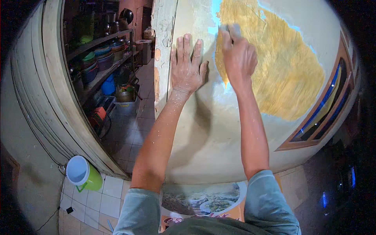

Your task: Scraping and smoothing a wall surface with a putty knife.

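My left hand (189, 70) lies flat on the pale wall (192, 152), fingers spread, close to its chipped left edge. Pale specks dot that hand and its forearm. To the right, my right hand (241, 58) is closed around a small flat scraper (234, 32), partly hidden by the fingers and smeared by motion. The scraper is at the left margin of a large tan-brown patch (284, 74) on the wall. Ragged bluish-white edges, where the paint looks stripped, border this patch.
A doorway at left shows shelves (100, 72) with stacked basins and pots. A green bucket (92, 178) with a pale rim stands on white floor tiles. At right is a brown wooden window frame (305, 143). Below me lies a printed picture sheet (180, 196).
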Demonstrator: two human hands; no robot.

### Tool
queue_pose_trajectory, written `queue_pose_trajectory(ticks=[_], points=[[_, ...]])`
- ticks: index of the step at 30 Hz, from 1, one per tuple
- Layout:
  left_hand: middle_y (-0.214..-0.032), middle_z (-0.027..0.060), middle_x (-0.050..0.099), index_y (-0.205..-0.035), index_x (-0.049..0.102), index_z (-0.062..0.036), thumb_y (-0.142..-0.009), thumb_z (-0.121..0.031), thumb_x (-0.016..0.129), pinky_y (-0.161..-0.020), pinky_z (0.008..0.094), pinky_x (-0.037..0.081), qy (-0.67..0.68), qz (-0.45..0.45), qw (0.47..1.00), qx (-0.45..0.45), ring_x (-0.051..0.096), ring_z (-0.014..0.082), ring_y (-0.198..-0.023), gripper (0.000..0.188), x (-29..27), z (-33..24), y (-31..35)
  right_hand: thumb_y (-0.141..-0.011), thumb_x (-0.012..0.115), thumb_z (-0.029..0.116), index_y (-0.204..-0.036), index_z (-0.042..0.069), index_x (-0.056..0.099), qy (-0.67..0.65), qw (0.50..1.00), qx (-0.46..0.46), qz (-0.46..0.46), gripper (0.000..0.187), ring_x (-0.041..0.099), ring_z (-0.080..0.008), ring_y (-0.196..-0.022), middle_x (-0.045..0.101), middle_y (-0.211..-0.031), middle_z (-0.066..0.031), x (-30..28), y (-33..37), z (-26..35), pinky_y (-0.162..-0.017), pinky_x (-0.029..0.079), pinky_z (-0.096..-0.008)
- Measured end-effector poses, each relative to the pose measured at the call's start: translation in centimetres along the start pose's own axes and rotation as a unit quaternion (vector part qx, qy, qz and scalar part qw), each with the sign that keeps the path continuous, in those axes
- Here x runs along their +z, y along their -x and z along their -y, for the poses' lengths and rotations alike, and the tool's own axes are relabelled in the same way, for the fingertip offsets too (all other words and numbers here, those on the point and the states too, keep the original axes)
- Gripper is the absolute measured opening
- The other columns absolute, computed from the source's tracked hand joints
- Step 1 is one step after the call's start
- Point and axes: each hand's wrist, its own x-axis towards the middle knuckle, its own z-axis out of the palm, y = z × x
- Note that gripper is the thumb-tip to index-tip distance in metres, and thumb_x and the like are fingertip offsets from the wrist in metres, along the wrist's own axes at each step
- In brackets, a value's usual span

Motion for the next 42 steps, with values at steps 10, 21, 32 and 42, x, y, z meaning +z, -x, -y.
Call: queue_pose_trajectory(ticks=[10,21,32,42], points=[[-0.169,0.0233,0.022,-0.162,0.036,-0.0128,-0.097,-0.037,0.062,-0.125,0.0591,0.016,-0.006,0.013,1.0,-0.005,0.019,0.0431,-0.156,0.074,-0.2,0.2,0.2,-0.099,0.062,0.048,-0.123,0.019,0.076,-0.011,1.0,-0.017,0.024,0.041,0.07,-0.0497,-0.088,0.072,-0.09,-0.0281,-1.8,-0.8,1.7,-0.077,0.056,-0.0538],[-0.169,0.0238,0.022,-0.161,0.036,-0.0126,-0.098,-0.038,0.061,-0.124,0.0586,0.019,-0.004,0.008,1.0,-0.005,0.02,0.0436,-0.156,0.073,-0.2,-0.1,-0.2,-0.099,0.062,0.047,-0.128,0.018,0.074,0.008,1.0,-0.02,-0.005,0.043,0.07,-0.0472,-0.095,0.073,-0.099,-0.0262,-0.5,-1.3,0.5,-0.082,0.056,-0.0529],[-0.169,0.0233,0.023,-0.161,0.037,-0.0124,-0.098,-0.036,0.062,-0.125,0.0582,0.017,0.017,-0.004,1.0,-0.002,0.019,0.0429,-0.157,0.072,-0.2,0.2,0.0,-0.1,0.061,0.048,-0.127,0.022,0.075,0.007,1.0,-0.017,0.007,0.04,0.071,-0.0469,-0.093,0.073,-0.095,-0.0264,-1.1,-1.6,0.8,-0.08,0.056,-0.0551],[-0.17,0.0228,0.02,-0.163,0.034,-0.0142,-0.098,-0.038,0.061,-0.126,0.0581,0.015,0.012,0.008,1.0,-0.002,0.018,0.0429,-0.157,0.074,-0.3,-0.2,-0.1,-0.1,0.061,0.048,-0.12,0.013,0.077,-0.022,0.998,-0.048,-0.021,0.043,0.07,-0.0487,-0.095,0.073,-0.1,-0.0264,-1.4,-4.1,2.1,-0.082,0.057,-0.0538]])
